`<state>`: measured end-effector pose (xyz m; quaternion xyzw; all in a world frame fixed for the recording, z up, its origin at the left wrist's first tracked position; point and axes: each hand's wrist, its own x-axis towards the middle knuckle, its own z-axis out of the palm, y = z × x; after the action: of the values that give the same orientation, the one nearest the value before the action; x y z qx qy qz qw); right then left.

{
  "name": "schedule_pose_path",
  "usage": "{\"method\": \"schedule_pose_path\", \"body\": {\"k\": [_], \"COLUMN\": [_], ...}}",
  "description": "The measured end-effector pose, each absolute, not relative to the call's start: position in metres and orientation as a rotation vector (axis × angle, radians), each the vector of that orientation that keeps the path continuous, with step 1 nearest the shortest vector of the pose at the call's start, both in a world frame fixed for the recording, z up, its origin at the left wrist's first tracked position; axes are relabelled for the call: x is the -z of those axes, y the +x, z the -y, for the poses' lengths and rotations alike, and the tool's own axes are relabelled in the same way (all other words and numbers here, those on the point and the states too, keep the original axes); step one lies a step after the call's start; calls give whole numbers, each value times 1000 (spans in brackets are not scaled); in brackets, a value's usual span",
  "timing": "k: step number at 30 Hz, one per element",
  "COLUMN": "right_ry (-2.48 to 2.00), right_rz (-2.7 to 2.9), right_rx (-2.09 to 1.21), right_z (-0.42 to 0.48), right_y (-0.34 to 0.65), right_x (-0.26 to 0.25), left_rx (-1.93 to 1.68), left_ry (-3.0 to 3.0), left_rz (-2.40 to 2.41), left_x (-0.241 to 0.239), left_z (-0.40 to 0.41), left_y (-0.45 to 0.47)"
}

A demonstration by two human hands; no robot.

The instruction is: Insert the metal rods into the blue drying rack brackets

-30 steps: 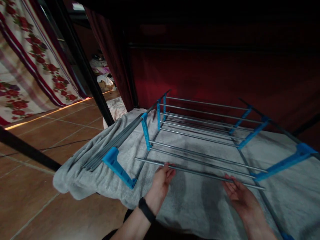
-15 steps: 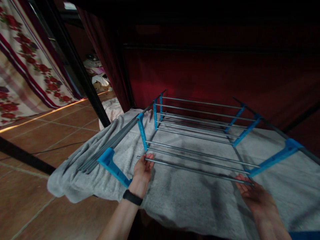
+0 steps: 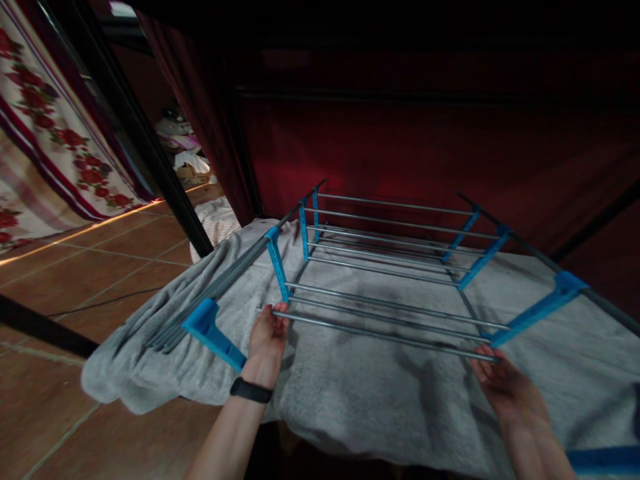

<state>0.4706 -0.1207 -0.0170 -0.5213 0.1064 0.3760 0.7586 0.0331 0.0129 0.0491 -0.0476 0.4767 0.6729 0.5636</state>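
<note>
Fingers closed at both ends! The left hand point(image 3: 266, 337) grips one end of the metal rod point(image 3: 380, 335), the right hand point(image 3: 513, 390) the other; it stretches crosswise between them, a blue bracket point(image 3: 533, 310) just beyond the right fingers.

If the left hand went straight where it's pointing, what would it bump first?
Beyond the metal rod it holds, the left hand would probably first meet the blue bracket ahead, though depth is unclear.
</note>
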Motion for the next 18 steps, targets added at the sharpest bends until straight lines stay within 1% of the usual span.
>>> {"method": "schedule_pose_path", "body": {"k": [9,18], "right_ry": [-1110,-1107], "right_rz": [-234,-93], "right_rx": [-901,-911], "right_z": [118,109], "right_y": [473,438], "right_x": [19,-4], "left_rx": [-1604,-1549], "left_ry": [-109,-110], "left_rz": [-1099,-1168], "left_x": [-54,-43], "left_z": [-11,-13], "left_y": [33,36]}}
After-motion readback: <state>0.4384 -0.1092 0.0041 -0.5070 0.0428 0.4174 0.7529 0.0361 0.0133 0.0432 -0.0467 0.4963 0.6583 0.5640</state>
